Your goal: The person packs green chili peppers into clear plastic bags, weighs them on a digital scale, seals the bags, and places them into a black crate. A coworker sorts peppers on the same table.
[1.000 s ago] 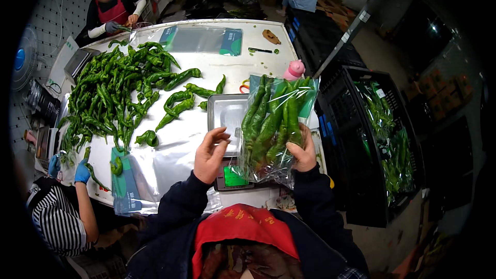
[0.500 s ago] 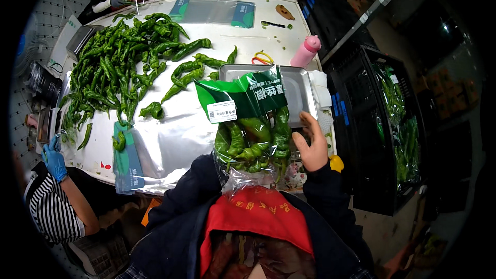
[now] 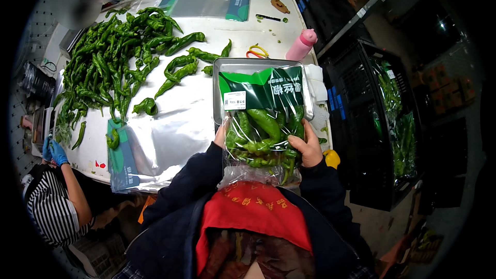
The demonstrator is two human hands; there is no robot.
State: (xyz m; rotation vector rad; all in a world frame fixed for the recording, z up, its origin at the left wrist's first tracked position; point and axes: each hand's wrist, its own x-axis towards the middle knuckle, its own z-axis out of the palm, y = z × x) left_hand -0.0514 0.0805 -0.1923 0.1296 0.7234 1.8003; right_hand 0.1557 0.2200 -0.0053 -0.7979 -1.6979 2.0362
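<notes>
A clear plastic bag of green peppers [image 3: 263,137] with a dark green printed top and a white label stands in front of me, its upper part over a metal tray [image 3: 219,88]. My right hand [image 3: 308,147] grips its right side, thumb across the front. At its left side is my left hand [image 3: 220,134], closed on the edge, with most fingers hidden behind the bag. Loose green peppers [image 3: 111,62] lie heaped on the left of the white table [image 3: 201,134], and a few stray ones are nearer the tray.
Flat empty bags [image 3: 147,160] lie at front left, more bags [image 3: 206,8] at the back. Scissors [image 3: 257,51] and a pink bottle [image 3: 301,45] stand beyond the tray. A black crate [image 3: 361,124] with bagged peppers is at right. A co-worker's blue-gloved hands [image 3: 56,151] are at left.
My right hand, open and apart from the bag before, now grips its right side. The bag has turned more upright and flatter, and my left hand has come into sight at its left edge.
</notes>
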